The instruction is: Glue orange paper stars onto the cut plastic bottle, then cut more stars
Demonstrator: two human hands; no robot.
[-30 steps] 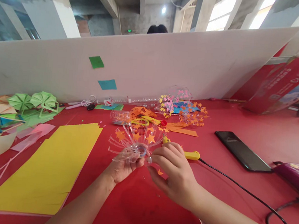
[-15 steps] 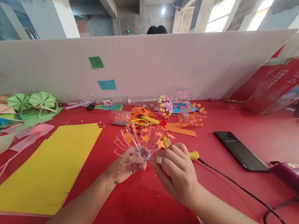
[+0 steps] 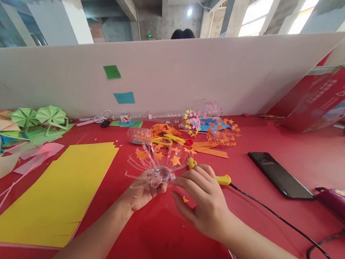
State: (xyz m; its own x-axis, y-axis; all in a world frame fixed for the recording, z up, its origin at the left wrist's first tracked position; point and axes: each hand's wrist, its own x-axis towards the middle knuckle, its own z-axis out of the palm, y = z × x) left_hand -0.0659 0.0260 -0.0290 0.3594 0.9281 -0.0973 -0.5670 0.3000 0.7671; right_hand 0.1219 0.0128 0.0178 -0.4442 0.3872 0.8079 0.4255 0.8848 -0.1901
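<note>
My left hand (image 3: 144,195) is closed around the lower side of a cut clear plastic bottle (image 3: 163,174). Its wall is slit into thin strips that fan outward, and orange paper stars (image 3: 176,160) sit on some of them. The bottle's round neck faces me. Close by on the right, my right hand (image 3: 204,201) hovers with thumb and forefinger apart, the fingertips beside the neck; no object shows between them. Behind that hand lies a yellow-handled corded tool (image 3: 224,180), its middle hidden. A loose orange star (image 3: 185,199) is on the red table below the fingers.
Yellow paper sheets (image 3: 52,191) lie to the left, folded green paper pieces (image 3: 51,115) beyond. Toward the back are yellow scissors (image 3: 162,140), orange paper strips (image 3: 211,150) and star-covered plastic (image 3: 193,121). A phone (image 3: 280,175) and a black cord (image 3: 274,213) occupy the right. A white partition (image 3: 165,76) stands behind.
Half a second ago, my right thumb and fingers were together at the bottle's neck; now they are spread. The bottle and left hand have shifted slightly left, back near their position a second ago.
</note>
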